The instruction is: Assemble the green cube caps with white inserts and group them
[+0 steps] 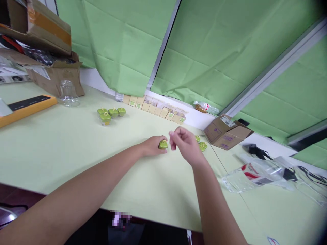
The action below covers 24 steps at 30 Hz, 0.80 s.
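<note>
Head view: pale table (76, 160) ran from its near edge, below both forearms, back to the wall.
Left hand (153, 146): closed round the sides of a green-lidded container (162, 145), thumb on the far side, fingers on the near side.
Held container: upright, loop on top; located mid-table, between the two hands. Base hidden; contact with table could not be told.
Right hand (186, 144): raised just right of the container, apart from it, fingers curled toward the thumb. Could not tell whether anything sat between the fingertips.
Large bottle (251, 172): clear plastic, red-and-white label, lying on its side at the right.
Right-hand cluster (203, 146): more green lids with loops, partly hidden behind the right hand.
Left-hand cluster (105, 118): four green-lidded containers close together, well apart from the left hand.
Cardboard box (224, 132): beyond the right-hand cluster, by the wall.
Small cartons (163, 111): in a row along the wall, several with tops raised.
Green curtain (122, 44): hung behind, farthest back.
</note>
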{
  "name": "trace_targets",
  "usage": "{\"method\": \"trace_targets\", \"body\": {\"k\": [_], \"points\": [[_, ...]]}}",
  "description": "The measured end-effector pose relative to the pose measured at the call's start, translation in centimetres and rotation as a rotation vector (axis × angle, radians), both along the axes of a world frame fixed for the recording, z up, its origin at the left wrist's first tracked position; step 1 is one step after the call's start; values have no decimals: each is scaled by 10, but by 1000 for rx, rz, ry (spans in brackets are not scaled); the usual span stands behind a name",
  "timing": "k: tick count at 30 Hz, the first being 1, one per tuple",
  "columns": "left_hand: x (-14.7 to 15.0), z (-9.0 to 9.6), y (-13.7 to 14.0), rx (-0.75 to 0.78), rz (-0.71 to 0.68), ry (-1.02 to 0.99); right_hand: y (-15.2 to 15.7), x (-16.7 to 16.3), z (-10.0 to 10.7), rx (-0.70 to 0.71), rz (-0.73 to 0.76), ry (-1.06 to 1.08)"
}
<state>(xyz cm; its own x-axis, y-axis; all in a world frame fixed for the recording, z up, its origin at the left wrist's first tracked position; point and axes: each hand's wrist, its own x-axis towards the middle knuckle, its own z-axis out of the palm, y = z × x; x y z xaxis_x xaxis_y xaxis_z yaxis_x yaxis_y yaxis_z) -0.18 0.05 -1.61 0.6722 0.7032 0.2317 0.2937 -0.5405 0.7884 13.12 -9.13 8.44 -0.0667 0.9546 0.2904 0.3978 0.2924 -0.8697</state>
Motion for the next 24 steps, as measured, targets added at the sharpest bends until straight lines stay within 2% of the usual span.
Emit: {"method": "trace_targets", "body": {"k": [2,3,6,8,11,14,16,19,21,24], "points": [[1,-1,1,-1,6,4,28,9,-26,278,-381,-14],[1,-2,1,3,8,-6,36,13,-41,334,-459,-92],[1,-2,0,-4,-17,-84,44,21,-76,322,-304,-315],[1,-1,0,-7,-14,-104,43,22,-88,283,-218,-347],[0,0,1,-9,0,-89,44,19,-93,253,-180,-336],[-1,-1,3,-14,0,-118,45,16,-89,281,-173,-279],[-2,-2,5,-38,8,-124,46,17,-83,300,-259,-117],[-2,-5,8,-108,-12,-127,46,26,-72,263,-471,299],[-2,-9,13,-97,-7,-127,48,33,-67,158,-539,597],[-5,-15,24,72,91,-63,51,36,-67,-123,-534,912]]}}
